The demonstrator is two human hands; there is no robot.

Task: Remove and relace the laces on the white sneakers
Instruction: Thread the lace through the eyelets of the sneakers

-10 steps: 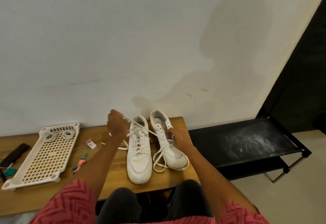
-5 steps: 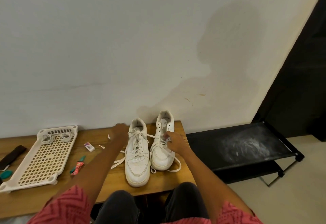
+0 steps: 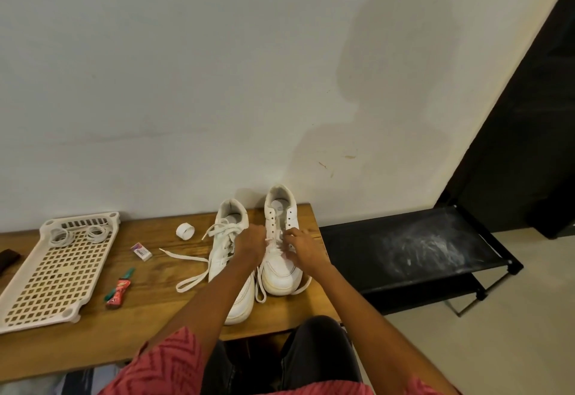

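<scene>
Right now both my hands are on the right sneaker [image 3: 281, 265], which stands on the desk [image 3: 161, 317] near its right end, heel toward the wall. My left hand [image 3: 250, 244] comes in over the left sneaker [image 3: 231, 270] and has its fingers curled at the lace [image 3: 273, 247] crossings mid-tongue — looks like a pinch on the lace. My right hand [image 3: 303, 247] sits on the other side of the eyelets w/ fingers bent onto the same lace; can't tell exactly which strand each finger has. The upper eyelets of this shoe are bare, and loose lace ends loop down past the toe on both sides.

The left sneaker stands just beside it, touching or nearly so, laced, its untied ends [image 3: 186, 270] trailing left across the wood.

Further left — a small white tape roll [image 3: 185, 231], a little eraser-like block [image 3: 141, 251], a red-and-green tube [image 3: 119, 289], and a white perforated tray [image 3: 53, 273] w/ coiled white cords [image 3: 77, 234] at its far end. A black rack [image 3: 413, 254] stands right of the desk.
</scene>
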